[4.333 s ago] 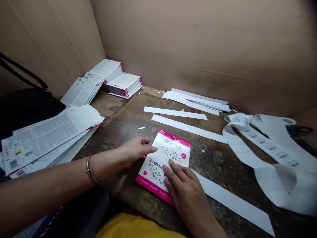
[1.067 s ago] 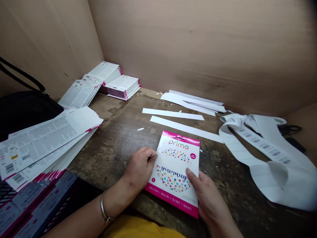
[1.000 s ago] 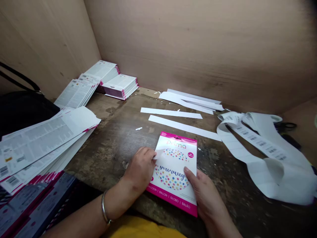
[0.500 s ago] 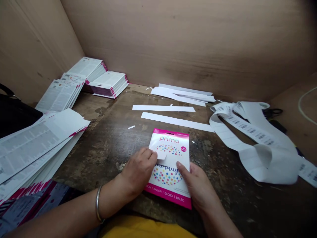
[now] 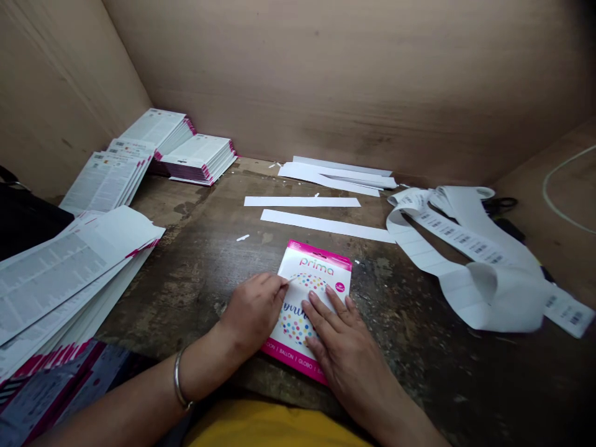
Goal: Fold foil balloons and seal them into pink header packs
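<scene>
A flat balloon packet [image 5: 286,335], white with pink bands, coloured dots and the word "prima", lies on the table in front of me. My left hand [image 5: 257,313], with a metal bangle on its wrist, is closed in a pinch at the packet's left edge. Between its thumb and finger a small white paper piece [image 5: 292,279] shows almost edge-on. Whether that piece touches the packet I cannot tell. Flat on the packet's lower right part rests my right hand [image 5: 339,338], fingers spread, covering some of the print.
Stacked packets [image 5: 200,158] stand at the back left, and a fanned pile [image 5: 79,261] lies nearer on the left. White paper strips [image 5: 326,226] are on the wooden table [image 5: 200,273]. A curled ribbon of barcode labels [image 5: 470,279] lies at right, with dark-handled scissors [image 5: 505,203] behind it.
My right hand has gone from gripping the packet's right edge to lying flat on its front. The white piece in my left hand has turned from face-on to nearly edge-on.
</scene>
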Demonstrator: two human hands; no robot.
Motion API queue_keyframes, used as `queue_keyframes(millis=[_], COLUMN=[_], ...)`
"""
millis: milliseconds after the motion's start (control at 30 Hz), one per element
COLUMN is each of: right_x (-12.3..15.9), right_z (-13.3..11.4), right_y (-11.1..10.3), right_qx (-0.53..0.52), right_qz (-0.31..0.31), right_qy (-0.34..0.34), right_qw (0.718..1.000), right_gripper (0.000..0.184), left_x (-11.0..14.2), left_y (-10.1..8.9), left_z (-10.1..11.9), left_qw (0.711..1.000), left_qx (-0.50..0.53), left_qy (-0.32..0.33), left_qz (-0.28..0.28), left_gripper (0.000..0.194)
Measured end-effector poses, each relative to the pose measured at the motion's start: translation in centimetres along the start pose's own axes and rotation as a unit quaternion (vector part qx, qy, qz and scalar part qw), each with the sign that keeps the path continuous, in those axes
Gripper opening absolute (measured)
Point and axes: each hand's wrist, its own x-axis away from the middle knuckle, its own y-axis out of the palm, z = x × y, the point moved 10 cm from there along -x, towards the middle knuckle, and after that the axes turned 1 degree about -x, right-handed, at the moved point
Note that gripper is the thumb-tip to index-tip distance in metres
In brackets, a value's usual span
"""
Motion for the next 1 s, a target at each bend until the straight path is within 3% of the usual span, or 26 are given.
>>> queue_keyframes(millis=[133,333,567,667,800,900,1000], right_x=[-0.9,-3.2,-3.1,-2.7,-2.2,-2.2,-2.7], right_z=[-1.4,-3.6,-3.2,-3.2,-3.4,-3.4,-3.9], right_y=[0.6,0.8,0.9,0.7,0.9,1.0,0.9], right_qx=[-0.023,-0.085,-0.138,-0.158,-0.167,-0.163,-0.165], right_qz=[-0.055,-0.066,-0.071,-0.084,-0.099,-0.101,-0.101], right_qy=[0.023,0.005,0.013,0.000,-0.011,-0.010,-0.015], right_qw=[0.998,0.994,0.988,0.984,0.981,0.981,0.981], right_gripper=[0.057,0.068,0.068,0.066,0.065,0.067,0.072], left_x=[0.2,0.0,-0.2,-0.1,1.0,1.3,1.2], left_y=[-0.4,0.0,-0.3,-0.4,0.4,0.6,0.5], left_z=[-1.1,-1.1,-1.3,-3.0,-5.8,-5.9,-5.7], left_qw=[0.998,0.998,0.996,0.983,0.933,0.920,0.926], left_qx=[0.049,0.058,0.081,0.140,0.243,0.276,0.266], left_qy=[-0.044,-0.030,-0.034,-0.115,-0.264,-0.279,-0.268], left_qz=[0.015,0.001,0.002,0.006,-0.001,-0.007,-0.015], left_gripper=[0.016,0.018,0.017,0.018,0.026,0.026,0.023])
